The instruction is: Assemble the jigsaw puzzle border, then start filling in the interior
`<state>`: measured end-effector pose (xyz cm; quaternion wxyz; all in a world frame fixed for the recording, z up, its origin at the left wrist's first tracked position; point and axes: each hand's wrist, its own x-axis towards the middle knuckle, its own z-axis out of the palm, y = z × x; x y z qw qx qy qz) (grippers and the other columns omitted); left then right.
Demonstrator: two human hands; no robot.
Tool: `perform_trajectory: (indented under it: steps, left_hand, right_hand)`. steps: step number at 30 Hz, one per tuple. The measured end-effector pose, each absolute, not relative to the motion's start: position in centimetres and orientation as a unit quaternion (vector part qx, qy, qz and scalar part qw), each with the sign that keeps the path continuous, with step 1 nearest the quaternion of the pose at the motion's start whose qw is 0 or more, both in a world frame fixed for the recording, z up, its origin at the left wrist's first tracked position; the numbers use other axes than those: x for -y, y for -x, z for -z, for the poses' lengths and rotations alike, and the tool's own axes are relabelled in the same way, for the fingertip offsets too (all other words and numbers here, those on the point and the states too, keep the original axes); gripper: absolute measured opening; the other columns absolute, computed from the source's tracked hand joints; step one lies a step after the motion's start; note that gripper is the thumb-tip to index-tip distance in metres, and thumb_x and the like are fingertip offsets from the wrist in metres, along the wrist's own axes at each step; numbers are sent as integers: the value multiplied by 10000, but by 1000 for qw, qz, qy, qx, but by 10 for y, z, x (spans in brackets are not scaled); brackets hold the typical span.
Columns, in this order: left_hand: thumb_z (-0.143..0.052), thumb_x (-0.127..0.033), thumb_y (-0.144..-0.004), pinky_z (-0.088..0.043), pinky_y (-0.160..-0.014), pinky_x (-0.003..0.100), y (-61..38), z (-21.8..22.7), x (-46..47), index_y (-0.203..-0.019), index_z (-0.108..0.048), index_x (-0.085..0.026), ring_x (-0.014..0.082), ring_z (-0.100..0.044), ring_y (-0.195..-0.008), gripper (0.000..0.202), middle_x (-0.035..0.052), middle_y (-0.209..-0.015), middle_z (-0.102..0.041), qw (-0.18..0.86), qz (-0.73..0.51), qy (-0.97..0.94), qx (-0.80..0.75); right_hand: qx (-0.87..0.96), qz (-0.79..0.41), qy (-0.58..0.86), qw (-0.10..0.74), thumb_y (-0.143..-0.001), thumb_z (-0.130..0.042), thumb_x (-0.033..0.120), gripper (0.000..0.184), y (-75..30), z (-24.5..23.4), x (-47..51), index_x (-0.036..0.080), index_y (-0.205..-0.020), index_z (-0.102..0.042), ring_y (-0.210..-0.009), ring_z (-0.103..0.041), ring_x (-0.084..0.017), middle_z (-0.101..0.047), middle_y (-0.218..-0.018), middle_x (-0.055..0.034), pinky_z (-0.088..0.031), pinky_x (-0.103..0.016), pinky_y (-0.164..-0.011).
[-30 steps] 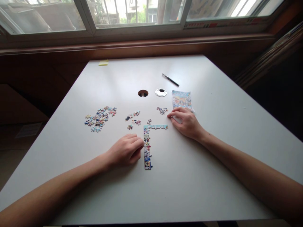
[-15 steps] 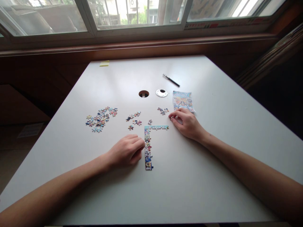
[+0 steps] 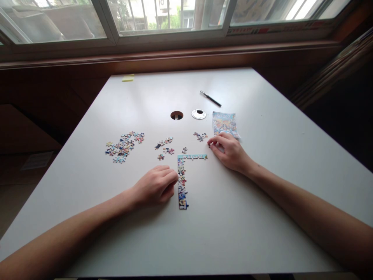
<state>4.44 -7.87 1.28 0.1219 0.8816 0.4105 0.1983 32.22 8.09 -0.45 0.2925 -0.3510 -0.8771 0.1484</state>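
Note:
An L-shaped run of joined jigsaw pieces (image 3: 182, 182) lies on the white table, with a pale blue strip along its top. My left hand (image 3: 159, 182) rests closed against the left side of the upright run, fingers curled under; whatever they may hold is hidden. To the right of the top strip, my right hand (image 3: 229, 151) pinches a small puzzle piece (image 3: 209, 145), mostly covered by the fingertips. Just behind this hand lies a colourful picture sheet (image 3: 224, 123), its lower edge partly hidden. One loose piece (image 3: 184, 150) sits above the corner of the L.
A heap of loose pieces (image 3: 122, 147) spreads at the left. Smaller clusters lie nearer the middle (image 3: 167, 151) and by the right hand (image 3: 200, 136). Farther back are a round table hole (image 3: 176, 115), its silver cover (image 3: 198, 114), a black pen (image 3: 210, 98) and a yellow note (image 3: 128, 77).

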Motion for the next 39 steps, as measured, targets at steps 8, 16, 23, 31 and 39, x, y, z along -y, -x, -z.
perform_trajectory:
  steps: [8,16,23,31,39]
  left_hand:
    - [-432,-88,-864,-395,-665,312,-45,-13,78,-801,-430,-207,181,-406,-685,135,24,-722,-513,117,-203,-883,-406]
    - [-435,-92,-858,-393,-675,311,-45,-12,78,-800,-434,-206,181,-410,-689,129,26,-725,-515,118,-198,-882,-410]
    - [-436,-94,-859,-389,-666,306,-44,-13,79,-795,-428,-207,181,-412,-684,130,25,-718,-514,112,-199,-883,-411]
    - [-438,-95,-861,-389,-677,306,-44,-12,78,-805,-425,-207,181,-404,-693,125,23,-728,-508,116,-195,-883,-411]
    - [-433,-92,-861,-393,-679,309,-44,-12,79,-798,-423,-207,180,-403,-693,132,21,-725,-504,115,-194,-883,-412]
  right_hand:
    - [875,-152,358,288,-918,-560,195,137,-321,2,-79,205,-964,-689,-892,-580,-245,-617,-921,-84,-479,-408,-834]
    - [876,-150,356,290,-920,-563,205,140,-322,3,-79,198,-965,-696,-890,-579,-237,-613,-919,-83,-482,-403,-853]
    - [877,-148,353,291,-924,-558,206,152,-322,5,-80,200,-976,-701,-885,-578,-233,-609,-922,-84,-487,-405,-849]
    - [878,-144,354,287,-925,-551,211,159,-322,4,-81,195,-972,-703,-885,-582,-235,-608,-923,-86,-489,-412,-851]
    - [877,-146,352,293,-933,-542,222,174,-321,5,-81,204,-983,-707,-902,-587,-243,-606,-926,-88,-492,-424,-862]
